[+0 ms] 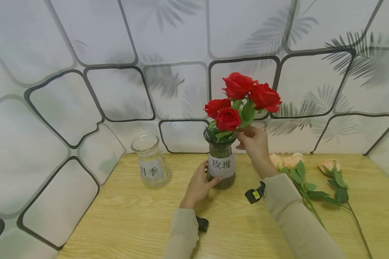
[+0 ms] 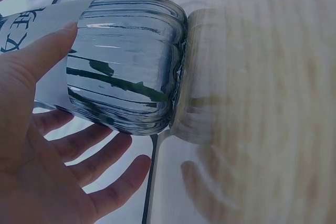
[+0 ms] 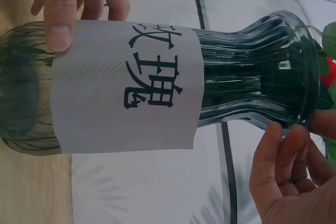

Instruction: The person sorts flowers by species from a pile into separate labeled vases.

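Observation:
A dark ribbed glass vase (image 1: 222,151) stands upright on the table, with a white paper label (image 3: 128,85) bearing black Chinese characters. Several red roses (image 1: 265,97) with green leaves rise out of its mouth, and stems (image 2: 121,83) show through the glass. My left hand (image 1: 199,185) holds the vase low down, its thumb across the label's edge and its fingers along the far side. At the rim, my right hand (image 1: 254,147) pinches the vase's edge with curled fingers, close under the roses; whether a stem is also caught there is hidden.
To the left stands a clear glass vase (image 1: 151,163) with its own white label. Peach-coloured roses (image 1: 290,162) lie on the wooden table (image 1: 133,223) at the right, stems toward the front. Behind the table rises a patterned wall covering (image 1: 178,90).

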A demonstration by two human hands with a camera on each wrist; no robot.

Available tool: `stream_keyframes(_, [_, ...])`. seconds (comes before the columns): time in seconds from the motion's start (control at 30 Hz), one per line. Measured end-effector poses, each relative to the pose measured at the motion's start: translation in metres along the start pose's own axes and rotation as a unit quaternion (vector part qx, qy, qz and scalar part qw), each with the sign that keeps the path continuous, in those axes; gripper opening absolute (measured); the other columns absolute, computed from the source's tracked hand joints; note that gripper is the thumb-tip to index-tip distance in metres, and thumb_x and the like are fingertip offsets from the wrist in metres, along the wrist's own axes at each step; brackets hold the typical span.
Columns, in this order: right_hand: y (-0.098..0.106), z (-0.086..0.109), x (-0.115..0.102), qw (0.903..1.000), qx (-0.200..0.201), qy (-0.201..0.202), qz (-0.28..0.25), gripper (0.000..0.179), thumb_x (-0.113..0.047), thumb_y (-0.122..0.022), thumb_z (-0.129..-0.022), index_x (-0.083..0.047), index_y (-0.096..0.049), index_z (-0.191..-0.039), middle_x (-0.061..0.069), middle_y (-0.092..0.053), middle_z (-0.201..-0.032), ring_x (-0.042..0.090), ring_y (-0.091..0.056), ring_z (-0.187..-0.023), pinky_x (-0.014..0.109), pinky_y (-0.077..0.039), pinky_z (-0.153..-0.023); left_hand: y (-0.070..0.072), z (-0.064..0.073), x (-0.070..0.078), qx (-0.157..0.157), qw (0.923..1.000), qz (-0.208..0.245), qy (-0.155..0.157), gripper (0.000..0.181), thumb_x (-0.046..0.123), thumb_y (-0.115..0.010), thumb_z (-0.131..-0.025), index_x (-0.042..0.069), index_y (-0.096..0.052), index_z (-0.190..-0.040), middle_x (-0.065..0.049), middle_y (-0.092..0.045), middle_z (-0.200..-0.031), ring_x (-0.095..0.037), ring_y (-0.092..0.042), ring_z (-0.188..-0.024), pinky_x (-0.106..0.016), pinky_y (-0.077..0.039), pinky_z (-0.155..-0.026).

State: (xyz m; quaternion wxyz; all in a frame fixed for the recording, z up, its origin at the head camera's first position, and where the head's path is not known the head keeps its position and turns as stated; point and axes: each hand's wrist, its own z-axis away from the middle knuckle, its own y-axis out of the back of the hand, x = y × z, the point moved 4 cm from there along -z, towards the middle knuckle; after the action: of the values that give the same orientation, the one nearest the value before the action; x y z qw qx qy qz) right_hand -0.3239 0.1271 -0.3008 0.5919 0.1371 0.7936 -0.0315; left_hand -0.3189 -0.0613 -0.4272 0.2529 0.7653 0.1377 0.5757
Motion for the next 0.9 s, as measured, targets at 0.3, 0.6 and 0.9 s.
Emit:
stream_keyframes(0.3, [0.013,0.01,0.004,0.9991,-0.026,-0.02,-0.027,0.03,-0.009,-0.067,-0.097,0.014,-0.063,-0.116,-0.005,-0.068,-0.082,0.007,-0.063,-0.064,0.023,-0.059,-0.067,0.005,0.002,-0.002,-0.01,0.9997,-0.021,0.005,0.079,0.034,-0.074,-0.095,-0.002,-0.034,-0.154,-0.023,-0.049,-0.146,-0.038,-0.047,-0.134,-0.056,-0.041,-0.108])
stream_keyframes(0.6, [0.044,0.019,0.015,0.9991,-0.031,-0.028,-0.004,0.031,-0.008,-0.066,-0.098,0.015,-0.061,-0.119,-0.008,-0.069,-0.087,0.005,-0.067,-0.072,0.024,-0.06,-0.069,0.029,0.012,0.0,0.0,0.9952,-0.098,0.011,0.069,0.037,-0.071,-0.097,0.003,-0.044,-0.15,-0.019,-0.054,-0.143,-0.039,-0.051,-0.13,-0.058,-0.045,-0.102])
stream_keyframes(0.9, [0.085,0.03,0.03,0.9985,-0.029,-0.035,0.032,0.031,-0.013,-0.065,-0.101,0.011,-0.062,-0.119,-0.013,-0.068,-0.088,0.004,-0.068,-0.076,0.023,-0.06,-0.07,0.068,0.036,0.001,0.072,0.9827,-0.168,-0.033,0.045,0.029,-0.069,-0.099,0.004,-0.061,-0.136,-0.017,-0.062,-0.132,-0.036,-0.063,-0.115,-0.052,-0.054,-0.091])
